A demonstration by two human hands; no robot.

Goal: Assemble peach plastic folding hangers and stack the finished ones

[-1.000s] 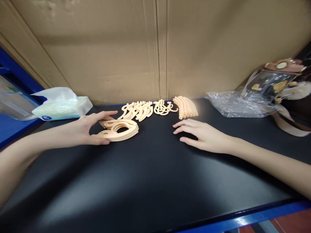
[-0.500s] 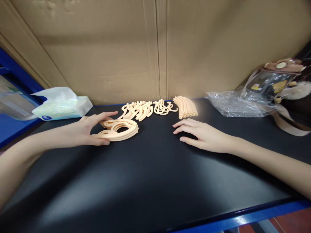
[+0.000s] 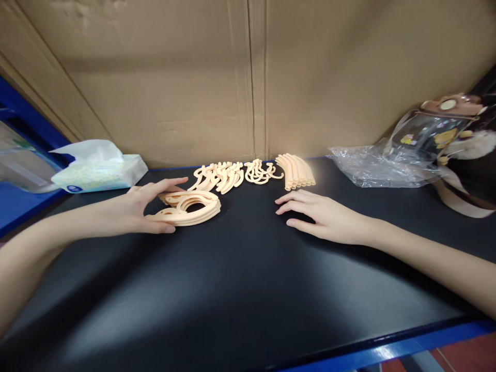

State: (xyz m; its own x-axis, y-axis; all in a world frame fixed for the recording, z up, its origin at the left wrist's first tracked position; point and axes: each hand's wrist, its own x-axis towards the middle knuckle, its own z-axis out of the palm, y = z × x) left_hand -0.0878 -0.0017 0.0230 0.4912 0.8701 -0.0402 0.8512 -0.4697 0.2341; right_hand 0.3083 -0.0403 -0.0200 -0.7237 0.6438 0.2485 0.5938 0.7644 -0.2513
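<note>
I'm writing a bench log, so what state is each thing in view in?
Left hand, curved around one end of the looped parts
Right hand, holding nothing, fingers loosely bent
Looped parts, stacked flat
Curved pieces, in a loose pile
Small hooks, jumbled together
Curved tubes, stacked side by side
Tissue pack, open, tissue sticking out
Clear plastic bag, crumpled
Drinking bottle, lid on

You seem to be in a workshop, though little beyond your bench (image 3: pixel 248 294) shows: it has a black top and a blue frame (image 3: pixel 387 352), cardboard (image 3: pixel 174 88) stands behind, and matching parts (image 3: pixel 232 178) lie sorted in piles.
</note>
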